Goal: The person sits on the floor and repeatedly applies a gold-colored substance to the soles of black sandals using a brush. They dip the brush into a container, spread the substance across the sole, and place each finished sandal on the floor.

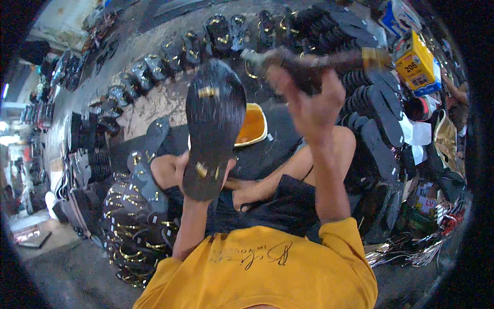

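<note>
My left hand (182,167) grips the narrow heel end of a black sandal sole (213,121) from behind. The sole stands nearly upright, with its broad toe end up and small gold pieces on its face near both ends. Raised at the right, my right hand (314,105) holds a long tool (350,59) that looks like a hammer, with a brown shaft and a yellowish end. Motion smears the tool, and its exact kind is unclear. Behind the sole is a pale-rimmed bowl (266,123) of orange-brown liquid, partly covered by the sole.
Black sandals with gold trim (221,36) stand in an arc across the far side. A heap of gold-trimmed straps or sandals (134,226) lies at my left. Stacked dark soles (381,116) line the right, near a yellow box (417,64) and a pile of thin strips (411,255).
</note>
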Motion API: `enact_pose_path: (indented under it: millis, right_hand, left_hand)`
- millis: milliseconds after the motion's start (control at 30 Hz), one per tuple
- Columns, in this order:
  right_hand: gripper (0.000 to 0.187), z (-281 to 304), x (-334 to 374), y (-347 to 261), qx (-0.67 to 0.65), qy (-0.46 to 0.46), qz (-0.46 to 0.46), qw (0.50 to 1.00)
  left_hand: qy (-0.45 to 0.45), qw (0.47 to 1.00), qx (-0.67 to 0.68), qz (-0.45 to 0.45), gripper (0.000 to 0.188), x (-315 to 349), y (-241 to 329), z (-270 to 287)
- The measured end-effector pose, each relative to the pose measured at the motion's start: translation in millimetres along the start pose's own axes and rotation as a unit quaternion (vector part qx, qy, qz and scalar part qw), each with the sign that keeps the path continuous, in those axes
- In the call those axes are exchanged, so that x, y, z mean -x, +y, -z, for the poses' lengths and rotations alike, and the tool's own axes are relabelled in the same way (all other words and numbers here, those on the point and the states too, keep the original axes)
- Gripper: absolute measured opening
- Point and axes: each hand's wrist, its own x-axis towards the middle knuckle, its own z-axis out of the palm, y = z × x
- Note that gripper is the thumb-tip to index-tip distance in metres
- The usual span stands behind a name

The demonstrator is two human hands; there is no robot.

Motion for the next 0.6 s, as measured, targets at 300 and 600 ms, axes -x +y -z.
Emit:
enact_pose_path:
  millis: [300,600]
  right_hand:
    - [0.022,-19,104,-11,-0.083,-0.148,-0.137,0.976]
    - [0.034,-12,106,-25,-0.059,-0.133,-0.12,0.982]
  left_hand:
    - [-0.037,0.997,0.054,-0.049,0.066,-32,8,-23]
    - [0.001,0.995,0.002,-0.104,0.049,-45,10,-41]
